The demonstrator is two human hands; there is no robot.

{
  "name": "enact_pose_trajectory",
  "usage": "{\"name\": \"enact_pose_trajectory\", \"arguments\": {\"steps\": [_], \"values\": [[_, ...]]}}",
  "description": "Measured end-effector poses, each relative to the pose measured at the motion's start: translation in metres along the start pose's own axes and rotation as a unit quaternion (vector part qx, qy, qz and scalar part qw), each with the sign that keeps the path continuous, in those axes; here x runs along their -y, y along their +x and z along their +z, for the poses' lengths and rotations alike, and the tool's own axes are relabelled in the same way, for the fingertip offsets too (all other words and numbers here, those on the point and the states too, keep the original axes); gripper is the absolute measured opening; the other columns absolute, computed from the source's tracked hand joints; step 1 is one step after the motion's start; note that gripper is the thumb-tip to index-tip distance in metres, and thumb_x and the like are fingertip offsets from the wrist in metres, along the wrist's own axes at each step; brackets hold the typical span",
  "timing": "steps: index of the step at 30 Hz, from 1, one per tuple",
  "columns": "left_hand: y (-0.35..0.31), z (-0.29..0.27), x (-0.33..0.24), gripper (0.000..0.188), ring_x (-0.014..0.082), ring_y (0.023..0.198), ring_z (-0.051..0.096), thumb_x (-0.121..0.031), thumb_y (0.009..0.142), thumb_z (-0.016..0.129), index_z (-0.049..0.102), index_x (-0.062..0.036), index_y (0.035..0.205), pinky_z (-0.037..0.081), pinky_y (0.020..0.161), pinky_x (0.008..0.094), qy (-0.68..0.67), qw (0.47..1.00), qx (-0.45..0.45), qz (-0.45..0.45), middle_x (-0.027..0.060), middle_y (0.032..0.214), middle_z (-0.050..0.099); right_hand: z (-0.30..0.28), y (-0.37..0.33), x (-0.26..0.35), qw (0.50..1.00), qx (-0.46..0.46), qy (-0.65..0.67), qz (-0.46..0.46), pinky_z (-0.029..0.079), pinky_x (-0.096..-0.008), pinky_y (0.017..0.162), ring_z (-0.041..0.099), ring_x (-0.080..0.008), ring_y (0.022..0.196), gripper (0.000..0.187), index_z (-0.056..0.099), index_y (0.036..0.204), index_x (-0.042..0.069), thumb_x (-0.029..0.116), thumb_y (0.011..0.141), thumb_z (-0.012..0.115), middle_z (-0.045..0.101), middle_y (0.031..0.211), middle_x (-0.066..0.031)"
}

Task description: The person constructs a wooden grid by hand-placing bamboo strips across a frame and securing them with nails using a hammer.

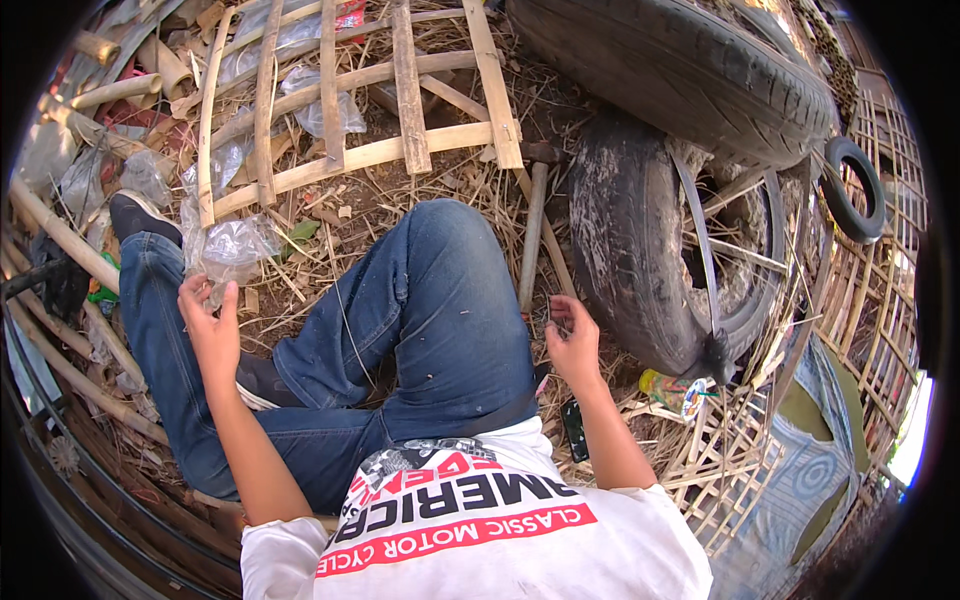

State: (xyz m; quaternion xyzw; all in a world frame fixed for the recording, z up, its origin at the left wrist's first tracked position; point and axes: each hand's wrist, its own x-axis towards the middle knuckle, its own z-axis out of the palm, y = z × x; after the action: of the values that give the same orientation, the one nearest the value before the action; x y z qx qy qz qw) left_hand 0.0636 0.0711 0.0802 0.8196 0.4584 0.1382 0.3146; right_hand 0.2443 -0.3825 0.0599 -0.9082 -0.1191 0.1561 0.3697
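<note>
My left hand (211, 335) is raised over my left shin, thumb and fingers closing on the lower end of a crumpled clear plastic bag (238, 245). The bag spreads away from my fingertips toward the bamboo lattice. Beside my right knee, my right hand (574, 348) has its fingers curled toward the thumb; whatever may be between them is too small to make out. A hammer (533, 235) with a long pale handle lies just beyond that hand, its dark head away from me. Past my feet lies a lattice (410, 95) of crossed bamboo strips.
Worn tyres (625, 240) stand at the right, one with a strap across it. A small tyre (855, 190) hangs by a bamboo fence. A yellow packet (665, 393), a phone-like dark object (574, 430) and cloth (815, 450) lie nearby. Bamboo poles (65, 235) line the left.
</note>
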Motion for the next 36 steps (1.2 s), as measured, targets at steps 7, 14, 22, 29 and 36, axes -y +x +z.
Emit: {"name": "enact_pose_trajectory", "arguments": {"steps": [7,14,22,29,36], "values": [[-0.02,-0.057,0.045,0.05,0.0297,0.11,0.055,-0.03,0.091,0.07,0.048,-0.0023,0.128,0.046,0.095,0.0416,0.048,0.997,-0.059,-0.007,0.0193,0.129,0.046,0.013,-0.046,-0.074,0.993,-0.027,-0.02,0.11,0.052,-0.0299,0.071,0.064,-0.0178,0.075,0.032,0.063,0.112,-0.002,-0.001,0.081,0.064,0.068,0.092,-0.0126],[-0.032,-0.079,0.043,0.053,0.0298,0.111,0.054,-0.031,0.093,0.069,0.045,-0.003,0.131,0.047,0.095,0.0411,0.049,0.996,-0.077,-0.002,0.0195,0.131,0.042,0.024,-0.016,-0.099,0.999,-0.015,-0.036,0.024,0.053,-0.0356,0.071,0.068,-0.0276,0.078,0.025,0.067,0.11,0.0,0.008,0.086,0.066,0.069,0.09,-0.0165],[-0.052,-0.08,0.033,0.053,0.0299,0.114,0.051,-0.03,0.093,0.068,0.044,-0.0051,0.132,0.048,0.094,0.0422,0.024,0.997,-0.075,-0.008,0.0177,0.132,0.04,0.05,0.027,-0.079,0.979,-0.008,-0.205,0.007,0.052,-0.0449,0.081,0.065,-0.0353,0.095,0.023,0.07,0.106,0.006,0.015,0.085,0.067,0.068,0.1,-0.0144],[-0.056,-0.082,0.035,0.053,0.0311,0.116,0.05,-0.029,0.092,0.069,0.043,-0.0049,0.132,0.049,0.093,0.042,0.042,0.996,-0.073,-0.024,0.0176,0.134,0.039,0.047,0.031,-0.064,0.96,0.045,-0.275,0.019,0.053,-0.0462,0.08,0.065,-0.0348,0.094,0.017,0.07,0.098,0.007,0.016,0.084,0.068,0.066,0.1,-0.0123],[-0.054,-0.074,0.034,0.053,0.0309,0.116,0.05,-0.029,0.092,0.07,0.044,-0.0047,0.132,0.048,0.093,0.0409,0.035,0.998,-0.06,-0.008,0.0182,0.134,0.039,0.04,0.033,-0.066,0.959,0.052,-0.278,0.022,0.053,-0.0464,0.079,0.065,-0.0356,0.095,0.018,0.067,0.098,0.005,0.017,0.085,0.069,0.065,0.101,-0.0136]]}}
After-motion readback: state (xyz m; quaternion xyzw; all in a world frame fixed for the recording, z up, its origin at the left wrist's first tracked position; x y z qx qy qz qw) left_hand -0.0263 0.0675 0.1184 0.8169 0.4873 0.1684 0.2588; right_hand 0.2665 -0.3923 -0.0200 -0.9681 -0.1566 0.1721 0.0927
